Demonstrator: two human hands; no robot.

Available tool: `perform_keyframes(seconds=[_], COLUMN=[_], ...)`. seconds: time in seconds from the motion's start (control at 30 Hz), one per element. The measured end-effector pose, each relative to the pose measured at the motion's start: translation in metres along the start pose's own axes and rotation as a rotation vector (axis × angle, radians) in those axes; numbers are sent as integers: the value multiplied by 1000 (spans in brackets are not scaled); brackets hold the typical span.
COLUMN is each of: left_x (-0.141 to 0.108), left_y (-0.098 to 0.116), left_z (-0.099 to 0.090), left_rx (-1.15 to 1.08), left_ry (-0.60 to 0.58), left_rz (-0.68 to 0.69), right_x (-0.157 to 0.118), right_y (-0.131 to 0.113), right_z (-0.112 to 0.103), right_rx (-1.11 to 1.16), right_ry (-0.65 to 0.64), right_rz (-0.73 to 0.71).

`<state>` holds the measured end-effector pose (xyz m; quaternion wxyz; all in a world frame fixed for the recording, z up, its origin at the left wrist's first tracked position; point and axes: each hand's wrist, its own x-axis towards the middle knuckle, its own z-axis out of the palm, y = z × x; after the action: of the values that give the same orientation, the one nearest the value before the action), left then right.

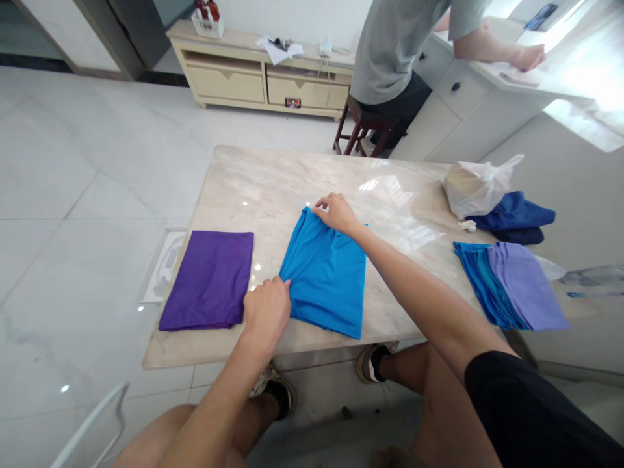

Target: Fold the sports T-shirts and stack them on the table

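Observation:
A bright blue cloth (331,279) lies folded on the marble-look table (273,175), with creases running from its left side. My left hand (268,305) is closed on its left edge, near the lower left corner. At the cloth's top left corner, my right hand (335,211) pinches the fabric between thumb and fingers. To the left, a purple cloth (209,279) lies folded flat, touched by neither hand.
Folded blue cloths (482,279) and lilac cloths (526,286) overlap at the table's right. Behind them are a white plastic bag (480,185) and dark blue fabric (517,211). A person in grey (390,52) sits on a stool beyond the table.

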<state>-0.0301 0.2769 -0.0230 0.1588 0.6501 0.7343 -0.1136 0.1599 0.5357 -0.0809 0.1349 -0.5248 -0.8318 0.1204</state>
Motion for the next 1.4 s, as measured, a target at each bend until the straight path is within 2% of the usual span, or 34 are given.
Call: perform_keyframes(seconds=[0.07, 0.13, 0.3, 0.43, 0.57, 0.7, 0.97, 1.13, 1.2, 1.33, 1.4], left_x=[0, 0, 1, 3, 6, 9, 8, 6, 5, 5, 5], left_y=[0, -1, -1, 1, 5, 9, 17, 18, 18, 16, 14], left_z=[-1, -3, -7, -12, -14, -14, -23, -23, -22, -19, -19], left_rx=[-3, -9, -14, -12, -10, 23, 72, 84, 76, 42, 24], left_ry=[-4, -21, -65, -65, -45, -56, -100, -96, -91, -81, -74], left_rz=[2, 10, 20, 4, 7, 4, -2, 23, 30, 27, 18], right_x=[8, 12, 15, 8, -7, -19, -32, -36, -36, -29, -23], right_y=[-8, -14, -19, -7, 11, 17, 19, 26, 27, 29, 29], right_z=[2, 4, 12, 15, 13, 15, 31, 41, 41, 30, 21], right_rx=[-35, -34, 96, 153, 169, 91, 50, 90, 79, 36, 62], right_ry=[-109, -146, 19, 81, 29, -16, 201, 408, 384, 193, 138], right_rz=[18, 20, -36, 78, 113, 99, 275, 482, 489, 455, 398])
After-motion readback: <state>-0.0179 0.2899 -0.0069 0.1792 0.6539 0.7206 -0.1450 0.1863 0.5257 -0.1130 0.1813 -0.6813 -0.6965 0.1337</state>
